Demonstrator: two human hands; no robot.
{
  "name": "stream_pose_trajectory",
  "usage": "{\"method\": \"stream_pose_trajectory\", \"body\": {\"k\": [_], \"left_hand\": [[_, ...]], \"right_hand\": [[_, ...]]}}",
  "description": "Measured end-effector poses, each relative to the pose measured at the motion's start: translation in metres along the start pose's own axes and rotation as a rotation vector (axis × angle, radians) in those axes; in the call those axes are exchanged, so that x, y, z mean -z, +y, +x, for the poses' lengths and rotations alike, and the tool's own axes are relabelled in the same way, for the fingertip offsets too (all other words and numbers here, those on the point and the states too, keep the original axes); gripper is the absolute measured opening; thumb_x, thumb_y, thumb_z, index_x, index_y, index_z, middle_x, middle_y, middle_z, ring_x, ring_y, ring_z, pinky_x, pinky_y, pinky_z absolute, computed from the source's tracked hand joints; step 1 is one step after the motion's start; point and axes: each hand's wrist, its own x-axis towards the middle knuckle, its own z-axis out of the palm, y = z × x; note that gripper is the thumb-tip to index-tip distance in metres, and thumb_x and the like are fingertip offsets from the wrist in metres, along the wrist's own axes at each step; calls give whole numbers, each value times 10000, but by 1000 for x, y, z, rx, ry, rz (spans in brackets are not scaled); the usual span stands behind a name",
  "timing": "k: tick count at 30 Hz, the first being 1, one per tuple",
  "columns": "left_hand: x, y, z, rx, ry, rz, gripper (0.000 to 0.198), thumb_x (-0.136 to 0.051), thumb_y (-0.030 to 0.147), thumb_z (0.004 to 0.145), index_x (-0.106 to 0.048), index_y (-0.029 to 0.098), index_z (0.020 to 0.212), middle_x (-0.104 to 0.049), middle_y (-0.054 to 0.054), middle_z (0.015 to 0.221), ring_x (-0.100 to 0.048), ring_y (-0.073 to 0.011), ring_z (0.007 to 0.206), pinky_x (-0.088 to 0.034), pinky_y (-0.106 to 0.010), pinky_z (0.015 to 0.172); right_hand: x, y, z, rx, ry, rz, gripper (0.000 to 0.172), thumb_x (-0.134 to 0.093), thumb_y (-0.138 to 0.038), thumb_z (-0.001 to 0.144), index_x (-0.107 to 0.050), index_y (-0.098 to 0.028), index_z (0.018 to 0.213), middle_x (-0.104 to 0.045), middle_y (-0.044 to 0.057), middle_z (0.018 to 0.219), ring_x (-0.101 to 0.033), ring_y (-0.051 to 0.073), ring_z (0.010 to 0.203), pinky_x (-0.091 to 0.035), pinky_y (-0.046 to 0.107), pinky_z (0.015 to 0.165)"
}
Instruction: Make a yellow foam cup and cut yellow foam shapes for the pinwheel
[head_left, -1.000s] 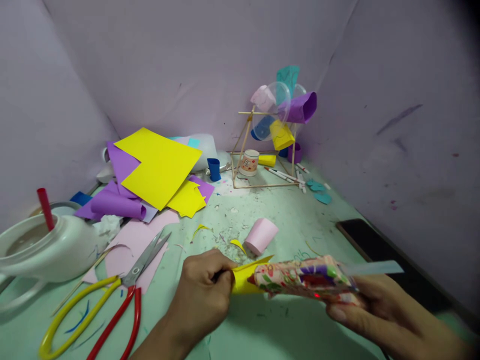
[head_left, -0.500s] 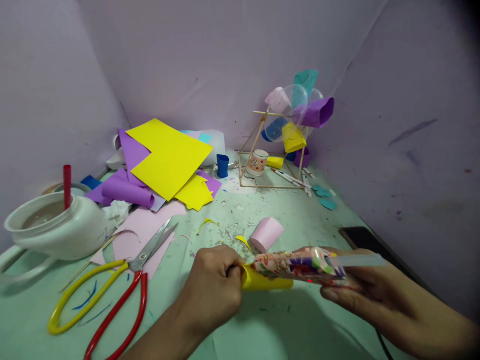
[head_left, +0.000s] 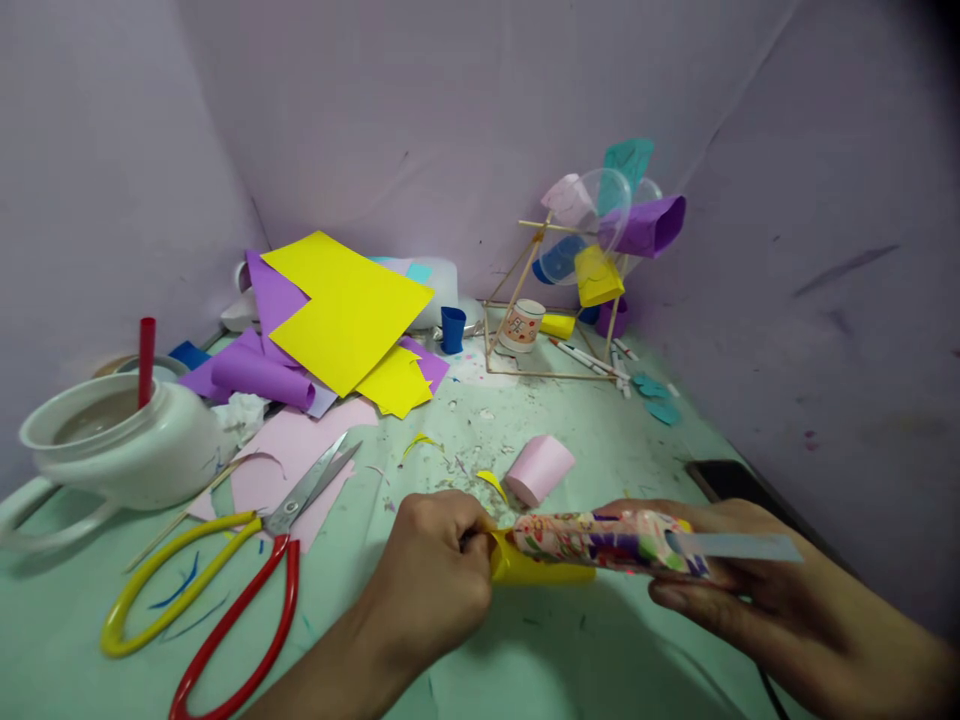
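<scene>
My left hand (head_left: 442, 570) is closed around one end of a rolled piece of yellow paper (head_left: 544, 572), held low above the table. My right hand (head_left: 757, 590) grips a glue gun (head_left: 600, 540) with a colourful patterned covering; a translucent glue stick (head_left: 750, 546) juts from its back. The gun's nozzle end is right at the yellow paper beside my left fingers; whether it touches cannot be made out. Just beyond them a pink paper tube (head_left: 540, 470) lies on its side. Scissors (head_left: 281, 515) with one yellow and one red handle lie left of my left hand, blades apart.
A white pot (head_left: 150, 440) with a red stick stands left. Yellow sheets (head_left: 352, 310) and purple paper (head_left: 262, 380) pile up behind. At back right, a stick frame (head_left: 517, 285) carries a wheel with coloured paper cups. A dark phone-like object (head_left: 731, 490) lies right; walls enclose the table.
The whole view has shifted slightly, so things appear a little further right. The glue gun has tilted a bit, and its glue stick shows more. Both hands keep their holds.
</scene>
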Motion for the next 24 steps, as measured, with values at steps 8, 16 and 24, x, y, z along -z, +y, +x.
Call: {"method": "stream_pose_trajectory", "body": {"k": [8,16,24], "left_hand": [[-1,-2,0,-73,10,28,242,-449,13,628,-623,148,527,-602,-6,508,-547,-97,475,-366,-185,449],[-1,-2,0,-86,17,14,235,-445,9,625,-613,143,529,-601,-2,511,-542,-89,474,-363,-176,449],[-2,-3,0,-117,40,5,239,-435,16,622,-605,150,521,-592,4,501,-534,-84,464,-359,-172,439]], "right_hand": [[-1,-12,11,113,71,5,352,-635,-246,793,-622,-298,1140,-718,47,928,-718,201,788,-585,157,651],[-2,-7,7,0,-15,84,351,-595,-285,826,-599,-286,1177,-701,59,1011,-702,213,870,-586,197,698],[-3,-3,6,41,79,39,342,-644,-305,783,-633,-314,1124,-711,48,965,-708,211,813,-594,212,669]]}}
